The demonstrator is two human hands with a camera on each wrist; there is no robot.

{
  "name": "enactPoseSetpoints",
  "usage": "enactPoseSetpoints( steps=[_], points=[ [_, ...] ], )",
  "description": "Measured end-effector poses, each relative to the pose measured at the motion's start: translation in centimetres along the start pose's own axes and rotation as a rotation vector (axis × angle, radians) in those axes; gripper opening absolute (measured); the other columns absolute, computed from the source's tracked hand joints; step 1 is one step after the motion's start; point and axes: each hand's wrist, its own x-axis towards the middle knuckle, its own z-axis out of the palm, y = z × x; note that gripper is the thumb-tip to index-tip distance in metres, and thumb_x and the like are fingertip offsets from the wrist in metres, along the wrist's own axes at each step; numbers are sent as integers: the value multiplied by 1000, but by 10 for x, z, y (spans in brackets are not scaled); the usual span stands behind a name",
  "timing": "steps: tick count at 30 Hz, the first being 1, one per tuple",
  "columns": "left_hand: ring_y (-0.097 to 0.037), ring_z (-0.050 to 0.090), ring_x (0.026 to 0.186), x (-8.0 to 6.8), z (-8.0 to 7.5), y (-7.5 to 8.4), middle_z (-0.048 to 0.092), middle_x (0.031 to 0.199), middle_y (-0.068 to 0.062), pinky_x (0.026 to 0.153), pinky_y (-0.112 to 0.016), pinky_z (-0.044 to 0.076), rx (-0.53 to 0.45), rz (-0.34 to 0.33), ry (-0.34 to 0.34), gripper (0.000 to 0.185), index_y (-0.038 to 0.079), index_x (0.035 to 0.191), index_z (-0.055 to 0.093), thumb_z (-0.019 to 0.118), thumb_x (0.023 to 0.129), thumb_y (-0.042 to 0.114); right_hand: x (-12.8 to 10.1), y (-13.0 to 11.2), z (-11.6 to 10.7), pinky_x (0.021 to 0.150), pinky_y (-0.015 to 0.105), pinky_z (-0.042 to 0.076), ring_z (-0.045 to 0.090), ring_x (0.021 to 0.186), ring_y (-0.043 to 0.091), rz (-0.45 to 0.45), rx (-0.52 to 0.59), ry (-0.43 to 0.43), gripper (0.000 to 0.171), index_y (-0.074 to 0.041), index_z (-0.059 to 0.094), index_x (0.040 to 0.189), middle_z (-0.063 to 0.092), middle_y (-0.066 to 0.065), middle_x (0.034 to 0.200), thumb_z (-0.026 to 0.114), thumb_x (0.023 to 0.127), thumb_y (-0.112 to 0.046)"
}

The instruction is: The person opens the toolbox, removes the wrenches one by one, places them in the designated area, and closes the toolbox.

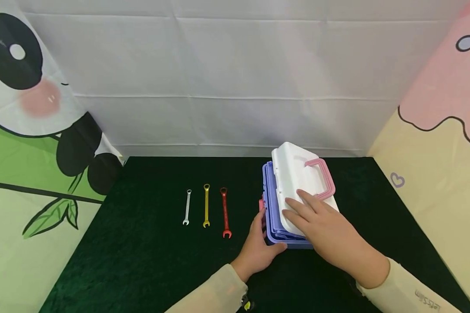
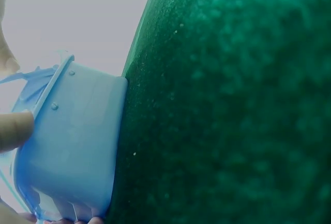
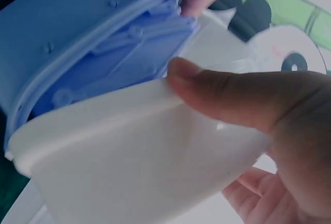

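- Nearest, the right hand (image 1: pixel 321 226) lies on the white lid (image 1: pixel 297 182) of the toolbox (image 1: pixel 272 208); the right wrist view shows its thumb (image 3: pixel 217 92) curled under the lid's front edge with the fingers over the top, so it grips the lid.
- Just left of it, the left hand (image 1: pixel 258 243) clasps the blue base at its front left corner, thumb along the near edge and fingers against the side wall, as far as the head view shows.
- The toolbox sits on the dark green cloth (image 1: pixel 149 261), right of centre, and the lid stands slightly parted from the base.
- It looks like light, stiff moulded plastic, smooth and a little slippery; the base may slide or tip unless it is braced.
- Good holds appear to be the lid's front lip, the base's rim, and the pink handle (image 1: pixel 323 178) on top.
- To the left, well apart from the box, three wrenches lie side by side: red (image 1: pixel 225 213), yellow (image 1: pixel 206 211), white (image 1: pixel 187 207).
- Open cloth lies between wrenches and box, and behind the box up to the white backdrop (image 1: pixel 235 87); the right side panel stands near.
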Motion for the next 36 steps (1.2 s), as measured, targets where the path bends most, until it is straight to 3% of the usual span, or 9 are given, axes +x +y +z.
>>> enactPoseSetpoints(
  steps=[6,13,18,29,36],
  points=[
    [-30,30,150,15,7,-2,16,167,-10,117,-44,35,-4,-10,26,102,24,165,8,79,92,26,19,4,14,109,53,45,36,145,40,-94,-56,-64,70,-14,61,141,52,11,150,91,78,-9],
    [-26,30,150,16,10,-2,20,165,-9,118,-45,32,-24,-11,31,103,21,165,10,80,91,33,30,-7,28,108,45,47,45,138,37,-175,-109,-48,56,-14,68,129,60,8,140,91,78,-14],
    [-24,31,149,16,12,-2,21,164,-9,118,-48,32,-14,-3,28,103,24,164,11,81,90,35,29,-9,35,111,43,44,43,140,36,-186,-122,-70,55,-16,68,131,59,7,143,90,81,-15],
    [-25,29,151,14,8,-3,17,167,-10,119,-46,31,-12,-21,3,105,24,165,10,82,90,34,12,-2,38,116,45,37,31,151,28,-99,187,-36,78,-17,54,150,43,7,160,85,81,-2],
    [-27,30,150,12,6,-4,19,165,-11,118,-44,33,-32,-20,-3,107,25,166,9,82,89,33,-5,2,43,110,47,45,48,139,26,3,294,105,75,-17,56,147,52,5,150,89,81,-13]
  ],
)
